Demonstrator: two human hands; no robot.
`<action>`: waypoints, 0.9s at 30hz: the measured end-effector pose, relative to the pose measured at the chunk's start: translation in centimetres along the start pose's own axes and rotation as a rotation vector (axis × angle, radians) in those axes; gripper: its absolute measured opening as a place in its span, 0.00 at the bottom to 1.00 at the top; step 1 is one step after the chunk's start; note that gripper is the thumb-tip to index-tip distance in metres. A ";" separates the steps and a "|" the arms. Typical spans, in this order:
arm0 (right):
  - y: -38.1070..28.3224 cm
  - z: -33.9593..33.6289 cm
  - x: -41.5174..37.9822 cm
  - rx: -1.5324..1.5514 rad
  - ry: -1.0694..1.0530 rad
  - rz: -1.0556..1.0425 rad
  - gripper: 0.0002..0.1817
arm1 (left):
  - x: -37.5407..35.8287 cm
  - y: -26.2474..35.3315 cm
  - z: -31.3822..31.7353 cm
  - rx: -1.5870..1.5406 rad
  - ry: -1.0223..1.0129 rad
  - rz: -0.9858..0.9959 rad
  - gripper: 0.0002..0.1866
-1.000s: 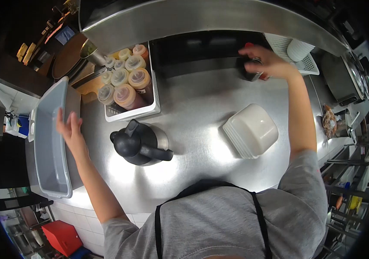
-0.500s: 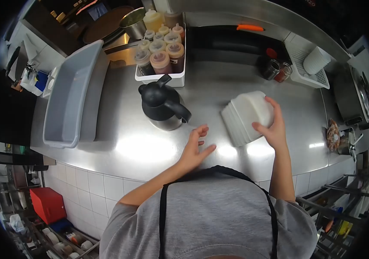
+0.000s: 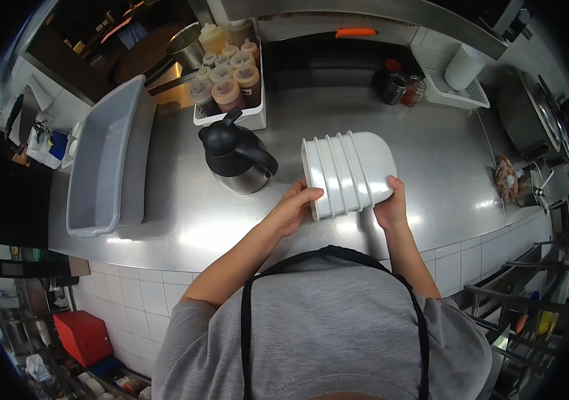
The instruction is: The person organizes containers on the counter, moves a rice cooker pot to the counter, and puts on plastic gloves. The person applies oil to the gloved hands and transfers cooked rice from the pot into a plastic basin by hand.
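A nested stack of white rectangular containers point(image 3: 348, 170) lies on its side between my two hands, rims toward the left and rounded base toward the right. My left hand point(image 3: 294, 207) grips the rim end, with its thumb over the outermost rim and the other fingers mostly hidden. Around the base end at the lower right, my right hand point(image 3: 392, 207) is closed, thumb on the near face. Just left of the stack stands a black and steel thermos jug point(image 3: 236, 157), its handle pointing right.
On the steel counter point(image 3: 211, 230), a grey tub point(image 3: 101, 167) stands at the left. Behind the jug is a white bin point(image 3: 248, 120) of squeeze bottles. Spice jars point(image 3: 412, 90) and a white basket point(image 3: 458, 99) with stacked cups stand at the back right. An orange-handled knife point(image 3: 356, 32) lies behind.
The container stack has moved left and turned so its rims face left. My left hand, free before, has closed on the rim end. The right hand still holds the base end.
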State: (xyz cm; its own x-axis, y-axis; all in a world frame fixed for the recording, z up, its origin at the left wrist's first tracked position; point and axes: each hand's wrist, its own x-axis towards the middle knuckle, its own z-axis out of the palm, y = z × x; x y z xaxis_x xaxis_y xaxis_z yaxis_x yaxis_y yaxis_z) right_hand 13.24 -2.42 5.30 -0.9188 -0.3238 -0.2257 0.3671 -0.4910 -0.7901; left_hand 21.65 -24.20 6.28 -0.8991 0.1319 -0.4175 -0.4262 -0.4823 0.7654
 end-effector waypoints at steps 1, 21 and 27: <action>-0.1 -0.4 0.2 0.004 0.003 -0.008 0.38 | 0.3 0.3 0.4 0.007 -0.006 -0.001 0.37; 0.6 -7.8 3.1 0.320 0.131 -0.013 0.34 | 23.4 24.1 -4.5 0.913 0.935 0.378 0.68; 0.9 -7.0 4.5 0.331 0.132 -0.020 0.34 | 16.3 19.1 4.8 0.785 0.402 0.415 0.66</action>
State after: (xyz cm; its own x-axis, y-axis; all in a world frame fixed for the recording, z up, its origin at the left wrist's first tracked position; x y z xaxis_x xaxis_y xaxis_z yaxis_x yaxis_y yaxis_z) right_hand 8.41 1.35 -0.46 -0.9293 -0.2144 -0.3006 0.3557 -0.7387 -0.5726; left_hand -1.57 -27.11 16.43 -0.9537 -0.2935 -0.0657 -0.1599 0.3097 0.9373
